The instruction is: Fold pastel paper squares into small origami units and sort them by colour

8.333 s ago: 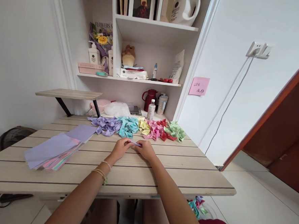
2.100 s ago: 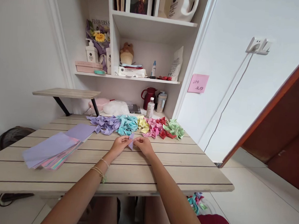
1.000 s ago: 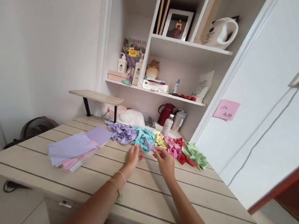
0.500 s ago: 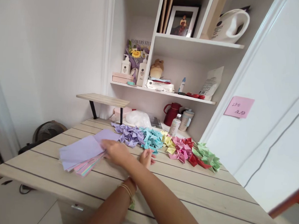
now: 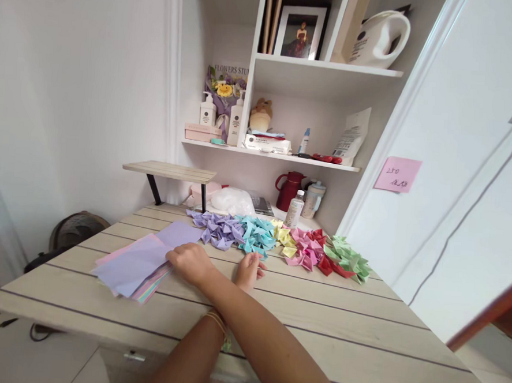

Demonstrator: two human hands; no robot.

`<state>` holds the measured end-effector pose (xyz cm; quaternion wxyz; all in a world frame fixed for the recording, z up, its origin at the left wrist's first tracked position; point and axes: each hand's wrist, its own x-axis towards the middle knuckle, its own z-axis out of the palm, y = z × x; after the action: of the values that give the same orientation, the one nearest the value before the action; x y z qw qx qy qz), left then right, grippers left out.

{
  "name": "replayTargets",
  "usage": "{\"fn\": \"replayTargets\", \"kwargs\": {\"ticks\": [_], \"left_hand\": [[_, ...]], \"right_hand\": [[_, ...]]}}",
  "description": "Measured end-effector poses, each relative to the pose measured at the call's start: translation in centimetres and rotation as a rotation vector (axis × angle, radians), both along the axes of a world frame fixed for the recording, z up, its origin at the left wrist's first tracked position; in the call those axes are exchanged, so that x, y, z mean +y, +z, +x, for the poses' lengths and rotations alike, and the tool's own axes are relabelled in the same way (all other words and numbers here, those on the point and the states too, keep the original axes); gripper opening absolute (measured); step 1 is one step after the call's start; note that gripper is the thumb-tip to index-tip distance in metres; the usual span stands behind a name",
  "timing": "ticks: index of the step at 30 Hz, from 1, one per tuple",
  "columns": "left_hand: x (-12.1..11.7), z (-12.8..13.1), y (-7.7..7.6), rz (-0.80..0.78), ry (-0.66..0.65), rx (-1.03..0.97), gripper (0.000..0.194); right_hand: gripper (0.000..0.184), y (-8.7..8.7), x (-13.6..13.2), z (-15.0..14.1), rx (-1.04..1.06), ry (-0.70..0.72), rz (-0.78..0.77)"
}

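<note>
Gold-tone bracelets (image 5: 217, 319) are circling L wrist, R arm crossing above. R hand (image 5: 191, 262) is pinching R edge of purple sheet (image 5: 132, 268) atop fanned stack (image 5: 149, 289); L hand (image 5: 249, 271) is resting nr teal folds (image 5: 255, 235), fingers loosely curled, slightly apart. Bottle (image 5: 295, 210) is standing behind, w/ red jug (image 5: 289, 192) beyond.

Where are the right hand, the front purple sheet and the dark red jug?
Right hand (image 5: 192, 263): head view, back of hand.
Front purple sheet (image 5: 130, 266): head view, middle.
Dark red jug (image 5: 289, 192): head view, body.
</note>
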<state>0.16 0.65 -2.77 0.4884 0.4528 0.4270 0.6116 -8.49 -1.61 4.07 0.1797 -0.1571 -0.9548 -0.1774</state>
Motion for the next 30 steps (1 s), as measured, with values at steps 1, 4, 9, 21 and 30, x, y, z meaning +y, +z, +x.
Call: {"fn": "replayTargets", "kwargs": {"ticks": [1,4,9,21,30], "left_hand": [[0.0,0.0,0.0,0.000,-0.005,0.010,0.043],[0.2,-0.1,-0.2,-0.003,-0.021,0.037,0.043],[0.3,0.0,-0.1,-0.017,-0.002,0.060,0.040],[0.2,0.4,0.4,-0.026,-0.066,0.107,0.040],[0.4,0.1,-0.1,-0.002,-0.102,0.165,0.039]], "right_hand": [[0.013,0.0,0.0,0.0,0.022,-0.009,-0.015],[0.013,0.1,0.0,0.6,0.149,-0.033,-0.060],[0.016,0.4,0.6,4.8,0.524,-0.088,-0.242],[0.015,4.2,-0.1,0.9,0.640,-0.241,-0.224],[0.014,4.6,-1.5,-0.9,0.466,-0.273,-0.081]]}}
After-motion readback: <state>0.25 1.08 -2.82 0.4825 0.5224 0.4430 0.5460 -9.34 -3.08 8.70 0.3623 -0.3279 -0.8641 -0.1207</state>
